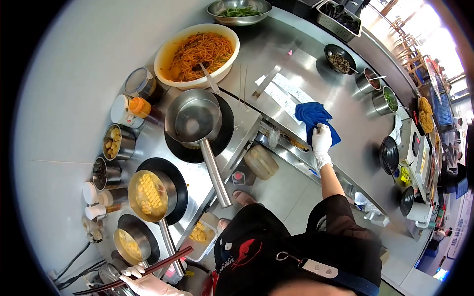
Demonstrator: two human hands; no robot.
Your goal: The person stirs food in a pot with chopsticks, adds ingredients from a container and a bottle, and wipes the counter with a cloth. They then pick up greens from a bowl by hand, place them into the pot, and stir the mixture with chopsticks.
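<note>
Big bowl of noodles (197,53), empty saucepan (195,120) — condiment tins (366,80) beyond.

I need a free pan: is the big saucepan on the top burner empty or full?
Empty: the saucepan shows only bare shiny metal inside, unlike the pan below it holding yellow food.

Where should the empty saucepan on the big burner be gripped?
By the far end of its long handle, coming from the person's side. The saucepan sits on the burner, and the handle juts past the stove edge, free of other pots.

no legible txt, paper slips (285,92) on steel counter (345,118) printed but too small/blurred to read
</note>
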